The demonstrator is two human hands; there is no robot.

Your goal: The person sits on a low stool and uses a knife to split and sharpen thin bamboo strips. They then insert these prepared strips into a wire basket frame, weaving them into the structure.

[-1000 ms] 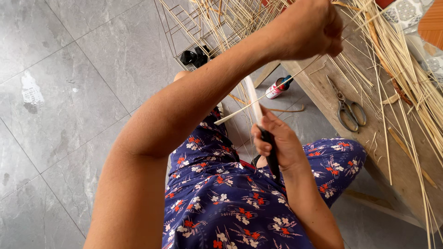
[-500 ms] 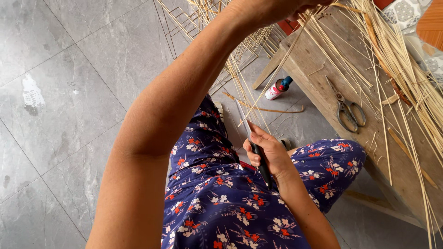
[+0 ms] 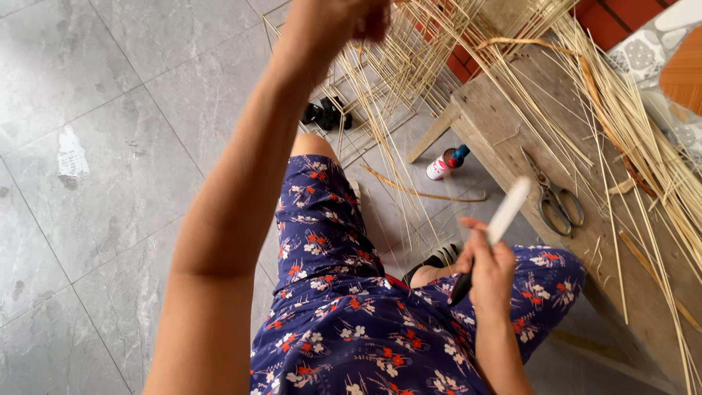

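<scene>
Knife (image 3: 497, 227), black-handled and pale-bladed, gripped in the clenched right hand (image 3: 488, 272) above the lap; thin bamboo strips (image 3: 380, 80) pinched overhead by the left hand (image 3: 344, 18), best kept taut and the blade angled away.

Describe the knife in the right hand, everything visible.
The knife has a pale, flat blade, blurred, with a rounded tip, and a dark handle. The right hand grips the handle, whose butt pokes out below the fist. The blade tilts up and right, above the flowered lap, towards the wooden bench. It touches nothing else.
</scene>
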